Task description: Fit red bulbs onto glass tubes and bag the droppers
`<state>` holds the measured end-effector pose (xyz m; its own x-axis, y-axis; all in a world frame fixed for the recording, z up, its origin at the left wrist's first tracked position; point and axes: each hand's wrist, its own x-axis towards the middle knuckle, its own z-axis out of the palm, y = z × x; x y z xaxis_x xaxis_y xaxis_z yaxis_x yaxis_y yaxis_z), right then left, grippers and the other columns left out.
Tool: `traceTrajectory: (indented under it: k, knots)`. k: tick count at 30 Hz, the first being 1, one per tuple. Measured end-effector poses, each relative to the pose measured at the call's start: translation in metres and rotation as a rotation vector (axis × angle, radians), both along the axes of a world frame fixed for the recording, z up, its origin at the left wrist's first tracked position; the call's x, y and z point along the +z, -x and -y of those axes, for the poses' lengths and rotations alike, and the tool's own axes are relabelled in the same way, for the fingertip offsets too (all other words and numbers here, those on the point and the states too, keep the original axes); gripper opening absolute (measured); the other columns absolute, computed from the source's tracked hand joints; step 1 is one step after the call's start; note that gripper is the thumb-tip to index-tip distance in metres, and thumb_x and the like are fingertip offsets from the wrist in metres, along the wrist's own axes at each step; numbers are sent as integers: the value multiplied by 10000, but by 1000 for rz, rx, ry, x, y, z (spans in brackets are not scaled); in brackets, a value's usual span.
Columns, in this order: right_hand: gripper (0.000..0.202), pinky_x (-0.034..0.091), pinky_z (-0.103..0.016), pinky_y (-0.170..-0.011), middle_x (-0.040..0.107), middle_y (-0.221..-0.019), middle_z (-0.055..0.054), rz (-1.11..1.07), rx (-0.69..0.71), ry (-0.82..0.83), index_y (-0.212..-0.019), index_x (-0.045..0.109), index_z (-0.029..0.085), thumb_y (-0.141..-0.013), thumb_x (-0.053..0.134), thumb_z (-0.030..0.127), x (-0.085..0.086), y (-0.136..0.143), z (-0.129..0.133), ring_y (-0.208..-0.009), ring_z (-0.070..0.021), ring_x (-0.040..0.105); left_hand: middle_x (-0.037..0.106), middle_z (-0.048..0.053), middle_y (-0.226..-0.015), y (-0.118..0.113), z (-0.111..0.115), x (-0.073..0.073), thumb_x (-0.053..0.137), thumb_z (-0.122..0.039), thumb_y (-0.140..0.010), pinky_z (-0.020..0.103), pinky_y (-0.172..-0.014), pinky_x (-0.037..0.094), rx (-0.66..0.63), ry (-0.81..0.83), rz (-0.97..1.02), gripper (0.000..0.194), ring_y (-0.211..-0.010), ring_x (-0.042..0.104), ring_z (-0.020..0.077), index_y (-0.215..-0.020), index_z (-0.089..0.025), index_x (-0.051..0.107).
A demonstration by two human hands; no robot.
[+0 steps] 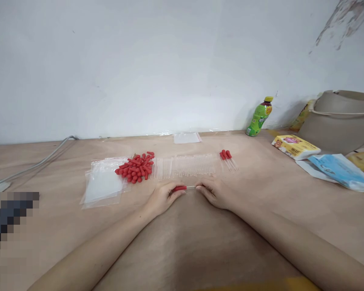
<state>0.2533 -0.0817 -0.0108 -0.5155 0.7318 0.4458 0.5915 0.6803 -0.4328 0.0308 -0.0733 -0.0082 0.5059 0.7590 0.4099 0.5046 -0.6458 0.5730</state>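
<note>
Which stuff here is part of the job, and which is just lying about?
Part of the job:
red bulb in the left hand
tube in the right hand
bulb pile
tube row
bulb-topped tubes
clear bags, probably

Apparently just lying about:
bottle
yellow pack
blue packet
bin
cable

A pale wall [139,68] is spanning twelve o'clock, brownish stains [352,18] are showing toward two, and a brown tabletop [194,242] is stretching down to six.
</note>
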Motion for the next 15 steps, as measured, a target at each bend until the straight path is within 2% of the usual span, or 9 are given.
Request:
traceTrajectory:
  k: [4,8,15]
  knots:
    - [143,358,-270,-702,626,-784,-21,-16,11,17,-867,573,193,-847,456,274,1,0,2,-715,-127,542,677,8,-902,-1,3,1,506,-303,-839,249,-744,479,-33,16,-8,195,-811,622,140,-960,-212,629]
    - [174,305,-302,-745,637,-745,-10,18,-6,-61,-841,598,200,-858,434,256,2,3,5,-693,-123,548,684,3,-844,-2,5,-1,494,-310,-842,248,-699,490,-29,43,-12,198,-746,627,139,-925,-210,644]
    - [222,246,-315,-745,667,-688,-13,39,2,-131,-837,630,198,-862,418,255,6,8,7,-581,-106,540,682,-1,-862,-1,4,-4,503,-322,-834,244,-704,487,-23,100,-28,199,-760,626,138,-931,-209,637]
